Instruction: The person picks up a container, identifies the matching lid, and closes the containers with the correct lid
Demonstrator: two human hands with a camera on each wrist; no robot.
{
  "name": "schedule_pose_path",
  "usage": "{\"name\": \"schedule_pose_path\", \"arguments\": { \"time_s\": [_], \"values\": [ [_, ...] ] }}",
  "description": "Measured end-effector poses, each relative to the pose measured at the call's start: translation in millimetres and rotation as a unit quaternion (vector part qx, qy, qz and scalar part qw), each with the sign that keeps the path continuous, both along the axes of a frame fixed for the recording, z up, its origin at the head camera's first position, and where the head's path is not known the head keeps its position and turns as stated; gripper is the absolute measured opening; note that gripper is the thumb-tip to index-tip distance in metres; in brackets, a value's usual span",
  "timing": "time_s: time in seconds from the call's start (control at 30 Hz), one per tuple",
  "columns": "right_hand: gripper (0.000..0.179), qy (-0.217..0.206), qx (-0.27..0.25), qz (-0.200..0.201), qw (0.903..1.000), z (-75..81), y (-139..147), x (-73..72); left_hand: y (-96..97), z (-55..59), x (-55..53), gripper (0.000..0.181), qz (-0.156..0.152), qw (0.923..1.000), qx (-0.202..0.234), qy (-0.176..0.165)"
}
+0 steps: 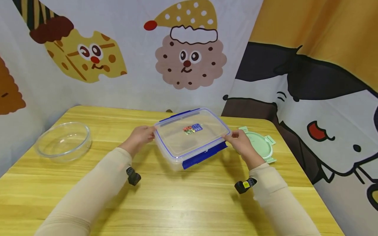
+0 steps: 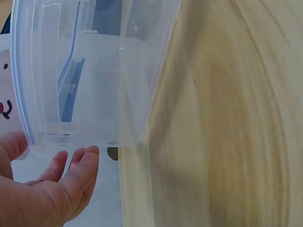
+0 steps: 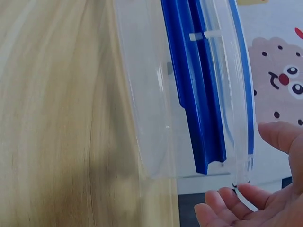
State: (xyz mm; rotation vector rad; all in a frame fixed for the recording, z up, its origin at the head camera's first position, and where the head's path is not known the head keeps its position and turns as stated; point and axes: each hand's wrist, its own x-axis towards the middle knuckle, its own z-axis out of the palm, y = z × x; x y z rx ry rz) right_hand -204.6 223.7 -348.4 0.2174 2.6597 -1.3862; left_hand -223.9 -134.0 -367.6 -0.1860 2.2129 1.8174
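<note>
A clear plastic food container (image 1: 165, 154) with a blue-edged lid (image 1: 206, 141) is held between both hands, at an angle over the table. My left hand (image 1: 141, 136) grips its left corner, thumb at the lid's rim and fingers below it. At the right corner my right hand (image 1: 240, 141) pinches the rim the same way. Along the near side a blue latch (image 3: 194, 90) stands out from the wall. Printed on the lid is a small label (image 1: 192, 128). The frames do not show clearly whether the container's base touches the table.
A round clear glass bowl (image 1: 84, 144) sits at the table's left. Behind my right hand lies a round light-green lid (image 1: 262, 144) with clip tabs. The wooden table (image 1: 183, 203) ends at a cartoon-printed curtain (image 1: 133, 95).
</note>
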Motion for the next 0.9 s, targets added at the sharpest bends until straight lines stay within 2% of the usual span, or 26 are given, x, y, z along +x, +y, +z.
{"name": "schedule_pose_path", "arguments": {
  "time_s": [0.07, 0.17, 0.37, 0.53, 0.67, 0.9],
  "values": [
    [0.066, -0.006, -0.013, 0.003, 0.9999, -0.6, 2, -1.9, -0.9, 0.4, 1.7, 0.047, 0.0, 1.0, -0.006, 0.0],
    [0.069, -0.017, -0.035, 0.015, 0.9991, -2.5, 5, -5.8, -2.7, 1.6, 9.8, 0.053, -0.012, 0.9997, -0.022, -0.002],
    [0.068, -0.025, -0.084, 0.034, 0.9956, -10.9, 14, -15.4, -1.2, 6.0, 36.2, 0.063, -0.048, 0.998, -0.038, -0.017],
    [0.067, -0.024, -0.124, 0.04, 0.9912, -16.7, 18, -19.3, 6.2, 5.6, 52.8, 0.06, -0.071, 0.9966, -0.041, -0.007],
    [0.066, -0.021, -0.147, 0.043, 0.9879, -19.3, 18, -20.8, 10.9, 4.0, 58.2, 0.06, -0.08, 0.9962, -0.034, 0.003],
    [0.061, -0.015, -0.172, 0.026, 0.9847, -23.8, 14, -23.0, 15.7, 1.7, 59.1, 0.066, -0.072, 0.9969, -0.031, 0.003]
  ]
}}
